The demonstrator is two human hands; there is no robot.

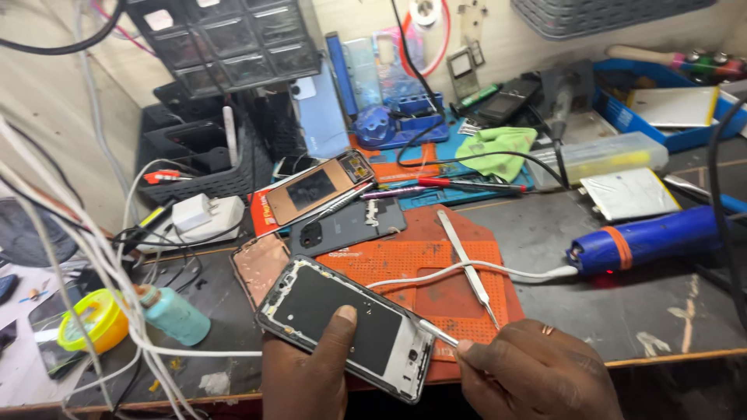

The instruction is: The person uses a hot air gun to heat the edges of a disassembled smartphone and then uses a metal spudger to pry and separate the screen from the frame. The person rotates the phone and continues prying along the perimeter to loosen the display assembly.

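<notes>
Right at the front edge of the bench (669, 311), the left hand (307, 373) grips the opened phone (346, 327), thumb pressed flat on its dark inner panel, fingers curled underneath. The right hand (533, 373) pinches a thin metal tool (437, 333), fingers closed on it, its tip touching the phone's lower right corner. The phone lies tilted, back off, pale frame around a black middle, its lower edge resting on the orange mat (436, 272).

A white cable (467, 271) snakes across that mat just past the phone, running to a blue handled tool (646, 237) on the right. Steel tweezers (467, 264) lie across the mat too, crossing the cable. Left of the phone, a pinkish panel (257, 264) sits touching its upper corner, and a teal bottle (175, 315) and yellow cup (93, 319) lie among a tangle of white wires.

Further back, a grey back cover (346, 225), then a second phone (315, 188) with a copper-coloured frame. A white charger (198, 216) sits to the left. Behind that, a red screwdriver (467, 185), a green cloth (498, 148), a black basket (194, 152) and a drawer cabinet (226, 43) against the wall.
</notes>
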